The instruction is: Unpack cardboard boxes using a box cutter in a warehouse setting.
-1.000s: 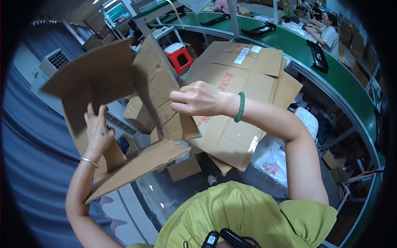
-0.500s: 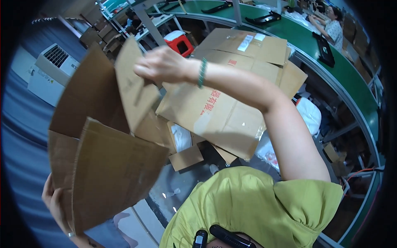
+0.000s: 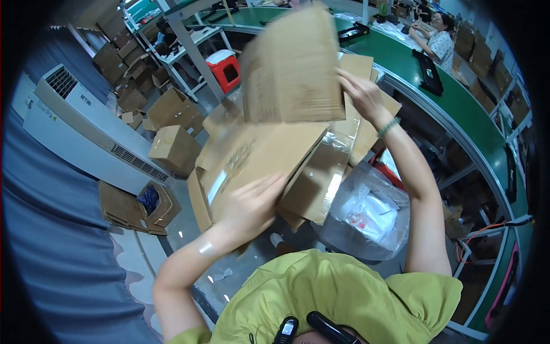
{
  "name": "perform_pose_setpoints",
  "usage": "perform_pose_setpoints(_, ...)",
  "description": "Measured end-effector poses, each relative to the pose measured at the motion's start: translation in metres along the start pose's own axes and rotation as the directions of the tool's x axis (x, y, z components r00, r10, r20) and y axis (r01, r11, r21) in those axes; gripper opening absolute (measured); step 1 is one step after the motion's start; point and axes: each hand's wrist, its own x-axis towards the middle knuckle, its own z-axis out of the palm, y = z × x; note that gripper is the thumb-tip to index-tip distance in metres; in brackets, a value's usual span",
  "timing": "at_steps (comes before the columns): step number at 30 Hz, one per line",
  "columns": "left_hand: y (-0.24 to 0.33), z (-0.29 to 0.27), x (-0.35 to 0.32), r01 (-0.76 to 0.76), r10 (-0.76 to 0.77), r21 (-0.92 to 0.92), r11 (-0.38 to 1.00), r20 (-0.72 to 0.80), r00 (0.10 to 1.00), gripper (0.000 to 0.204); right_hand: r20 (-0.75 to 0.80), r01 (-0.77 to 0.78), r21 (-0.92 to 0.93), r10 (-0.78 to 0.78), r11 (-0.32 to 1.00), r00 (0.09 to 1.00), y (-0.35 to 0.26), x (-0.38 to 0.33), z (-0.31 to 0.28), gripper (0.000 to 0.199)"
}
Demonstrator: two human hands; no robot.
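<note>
A brown cardboard box (image 3: 269,146) lies tilted in front of me with one flap (image 3: 295,69) standing up, slightly blurred. My right hand (image 3: 365,98), with a green band at its wrist, grips the right edge of that raised flap. On the near part of the cardboard my left hand (image 3: 249,209) rests with its fingers stretched out flat; motion smears it a little. Beneath and to the right, more cardboard (image 3: 315,186) with shiny clear tape shows, partly hidden by the box.
A clear bag (image 3: 366,215) of white plastic stands right of the cardboard. A green conveyor (image 3: 395,54) carrying black parts curves behind and right, with a seated person (image 3: 444,43) beyond. On the left are a white air conditioner (image 3: 86,123), open boxes (image 3: 175,109) and a red stool (image 3: 223,71).
The box has swung from my left to the middle, over the cardboard pile. My left hand has come up from the lower left onto it. My right hand has moved rightward.
</note>
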Motion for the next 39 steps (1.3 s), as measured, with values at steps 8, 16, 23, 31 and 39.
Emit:
perform_pose_setpoints(8, -0.068, 0.246, 0.053, 0.117, -0.121, 0.036, 0.993, 0.174, 0.977, 0.018, 0.334, -0.887, -0.246, 0.894, 0.39, 0.3, -0.053, -0.251, -0.097, 0.025)
perform_pose_setpoints(16, -0.057, 0.192, -0.014, 0.064, -0.184, -0.388, 0.919, -0.28, 0.942, 0.027, 0.715, -0.884, -0.459, 0.554, -0.087, -0.426, -0.259, -0.33, -0.129, 0.013)
perform_pose_setpoints(23, -0.183, 0.192, -0.376, 0.806, -0.712, 0.112, 0.581, 0.55, 0.437, 0.033, 0.861, -0.611, -0.49, 0.237, 0.622, -0.45, -0.365, -0.431, -0.04, 0.024)
perform_pose_setpoints(31, -0.355, 0.283, -0.558, 0.524, -0.53, 0.455, 0.72, 0.848, -0.008, 0.038, 0.719, -0.656, -0.694, 0.231, 0.296, -0.656, -0.457, -0.29, 0.033, 0.021)
perform_pose_setpoints(39, -0.523, 0.406, -0.664, 0.13, -0.393, 0.393, 0.91, 0.722, 0.569, 0.044, 0.518, -0.511, -0.854, 0.073, 0.101, -0.852, -0.557, -0.233, 0.08, 0.021)
